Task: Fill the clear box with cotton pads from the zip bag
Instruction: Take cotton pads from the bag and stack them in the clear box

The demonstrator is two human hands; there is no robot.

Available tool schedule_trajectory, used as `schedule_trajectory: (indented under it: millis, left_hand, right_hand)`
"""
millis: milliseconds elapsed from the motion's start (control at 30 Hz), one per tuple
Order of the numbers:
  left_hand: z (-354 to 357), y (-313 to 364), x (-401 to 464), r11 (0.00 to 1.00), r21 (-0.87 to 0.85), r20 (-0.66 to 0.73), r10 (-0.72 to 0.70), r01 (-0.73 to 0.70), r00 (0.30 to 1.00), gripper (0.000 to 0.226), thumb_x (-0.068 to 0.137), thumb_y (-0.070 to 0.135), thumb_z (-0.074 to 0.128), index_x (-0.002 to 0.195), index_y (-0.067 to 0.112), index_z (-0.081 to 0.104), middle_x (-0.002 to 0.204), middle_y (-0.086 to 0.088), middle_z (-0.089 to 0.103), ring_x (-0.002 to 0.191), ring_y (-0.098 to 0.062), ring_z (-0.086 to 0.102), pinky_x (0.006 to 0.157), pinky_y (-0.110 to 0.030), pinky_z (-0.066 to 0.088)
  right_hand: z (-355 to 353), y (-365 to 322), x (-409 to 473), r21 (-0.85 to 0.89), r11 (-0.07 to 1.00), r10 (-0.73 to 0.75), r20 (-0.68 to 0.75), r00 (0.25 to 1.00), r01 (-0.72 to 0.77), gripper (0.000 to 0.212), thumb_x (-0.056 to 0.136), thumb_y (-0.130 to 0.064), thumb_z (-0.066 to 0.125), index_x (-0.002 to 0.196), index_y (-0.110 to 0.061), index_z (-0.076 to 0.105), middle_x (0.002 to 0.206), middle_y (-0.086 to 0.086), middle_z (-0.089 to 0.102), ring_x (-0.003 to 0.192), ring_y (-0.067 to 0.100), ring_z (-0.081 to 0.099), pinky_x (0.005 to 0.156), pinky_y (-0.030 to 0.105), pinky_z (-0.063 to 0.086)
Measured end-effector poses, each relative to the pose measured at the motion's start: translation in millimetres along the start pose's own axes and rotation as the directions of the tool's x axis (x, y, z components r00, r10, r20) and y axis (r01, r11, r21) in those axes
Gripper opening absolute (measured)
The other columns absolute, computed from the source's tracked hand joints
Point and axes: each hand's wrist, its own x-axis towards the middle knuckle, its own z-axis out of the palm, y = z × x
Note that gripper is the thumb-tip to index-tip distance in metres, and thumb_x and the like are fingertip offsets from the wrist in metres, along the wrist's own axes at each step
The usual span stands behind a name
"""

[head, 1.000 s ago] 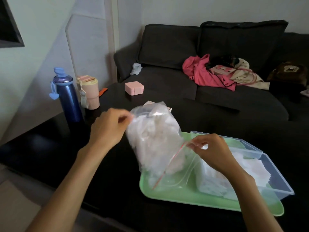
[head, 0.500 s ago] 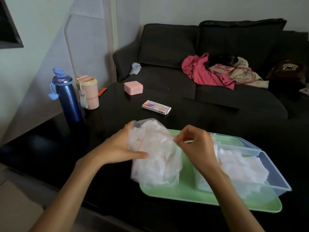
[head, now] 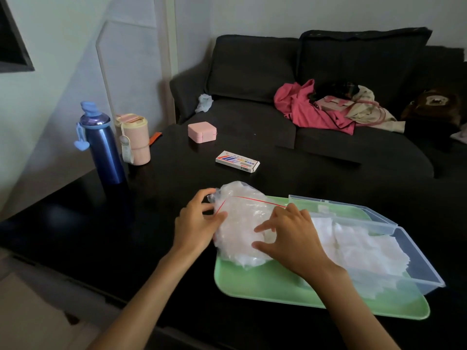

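Zip bag (head: 243, 223) of cotton pads, lying on its side at left end of green tray (head: 265, 284) on dark bench (head: 151, 223), red seal line uppermost. Left hand (head: 195, 227) curled around bag's left end, thumb and fingers gripping plastic; right hand (head: 288, 236) laid over bag's right side, fingers spread and bent, pressing. Clear box (head: 394, 251) just right of bag, open, holding white pads (head: 361, 251).
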Motion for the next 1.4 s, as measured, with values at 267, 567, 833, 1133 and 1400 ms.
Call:
schedule_trajectory:
  millis: [267,567,833,1133,1400]
  left_hand:
    - [-6.8,1.2,2.4,0.698,0.667,-0.038,0.38,-0.26,0.924,0.099,0.06,0.032,0.085,0.144,0.028,0.032,0.138,-0.004,0.037,0.121,-0.022,0.038,0.094,-0.034,0.039]
    - [-18.8,3.4,3.3,0.574,0.694,0.19,0.436,-0.434,0.88,0.031,0.072,0.022,0.076,0.098,0.036,0.066,0.121,0.016,0.053,0.115,-0.012,0.042,0.087,-0.023,0.025]
    - [-25.5,42.2,9.4,0.883,0.307,0.269,0.278,-0.356,0.922,0.043,0.076,0.014,0.073,0.106,0.042,0.062,0.134,0.01,0.047,0.128,-0.011,0.036,0.102,-0.026,0.03]
    - [-5.1,86.3,-21.1,0.892,-0.382,0.428,-0.06,0.24,0.902,0.015,0.089,0.028,0.059,0.086,0.021,0.072,0.088,-0.001,0.075,0.085,-0.01,0.07,0.069,-0.02,0.057]
    - [-4.1,83.5,-18.8,0.884,-0.411,0.291,-0.103,0.222,0.951,0.018,0.088,0.027,0.063,0.094,0.014,0.074,0.075,0.003,0.072,0.076,-0.009,0.069,0.068,-0.022,0.056]
  right_hand:
    - [18.8,-14.0,7.3,-0.063,0.997,-0.051,0.041,0.998,0.054,0.039,0.074,-0.056,0.066,0.108,-0.036,0.065,0.1,-0.011,0.047,0.105,0.016,0.039,0.08,0.029,0.017]
    - [-5.6,-6.0,-1.7,0.498,0.867,0.007,-0.08,0.997,0.034,0.02,0.074,-0.019,0.075,0.081,-0.03,0.06,0.084,-0.016,0.065,0.082,-0.001,0.057,0.07,0.018,0.04]
    - [-38.5,10.8,-4.6,0.958,0.066,0.1,0.273,0.957,-0.28,0.025,0.077,-0.017,0.07,0.102,-0.01,0.071,0.1,0.007,0.073,0.094,0.02,0.069,0.074,0.027,0.056]
    - [-46.6,5.7,-4.5,0.965,-0.129,0.241,0.255,0.936,-0.23,0.043,0.063,-0.022,0.077,0.105,-0.012,0.068,0.096,0.008,0.074,0.087,0.018,0.071,0.067,0.022,0.055]
    - [-40.2,-12.0,-3.4,0.97,0.243,0.505,-0.108,0.856,-0.02,0.015,0.07,-0.014,0.081,0.082,-0.018,0.073,0.074,-0.002,0.074,0.069,0.011,0.071,0.06,0.02,0.055]
